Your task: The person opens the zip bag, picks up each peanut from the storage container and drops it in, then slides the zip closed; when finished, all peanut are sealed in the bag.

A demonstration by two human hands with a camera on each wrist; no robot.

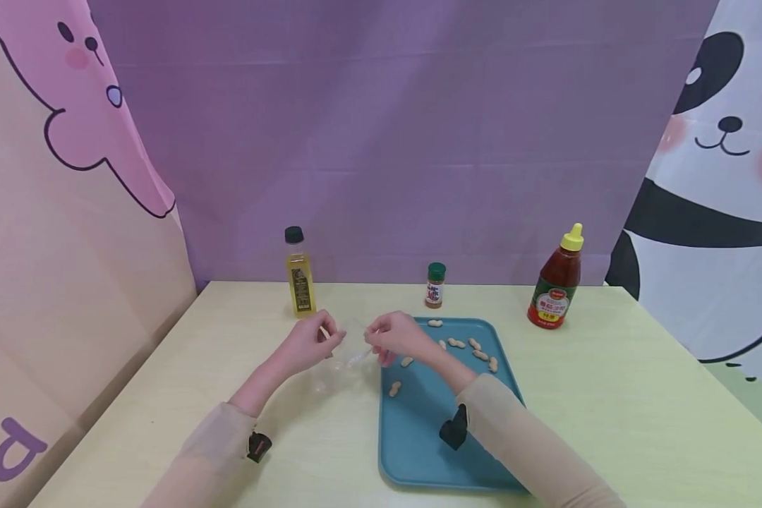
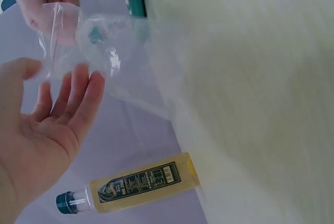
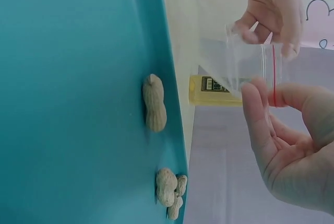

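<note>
Parting the thin film evenly was probably the step in hand, for the clear bag [image 2: 114, 57] was held in the air between both hands, near the left edge of the blue tray [image 1: 432, 444]. The left hand [image 1: 307, 344] pinched one side of the bag between thumb and fingers, and the right hand [image 1: 398, 335] grasped the other side in the same manner, near a red line [image 3: 274, 67] which was perhaps the closure. To do this well, it seemed best to take one layer in each hand and to pull slowly, with equal force, because such soft plastic could easily slip, fold or tear. Whether the mouth was already parted, I could not tell. The right sleeve [image 1: 527, 441] needed care too, so that it would not sweep the peanuts [image 1: 480, 355] scattered over the far part of the tray. On the pale surface [image 1: 317, 451], an oil bottle [image 1: 301, 286] stood behind the left hand, a small green-capped jar [image 1: 434, 289] beyond the tray, and a red sauce bottle [image 1: 554, 289] farther to the right. A purple cloth [image 1: 387, 141] covered the back, while a pink cartoon figure [image 1: 85, 77] and a panda [image 1: 730, 169] decorated the sides
</note>
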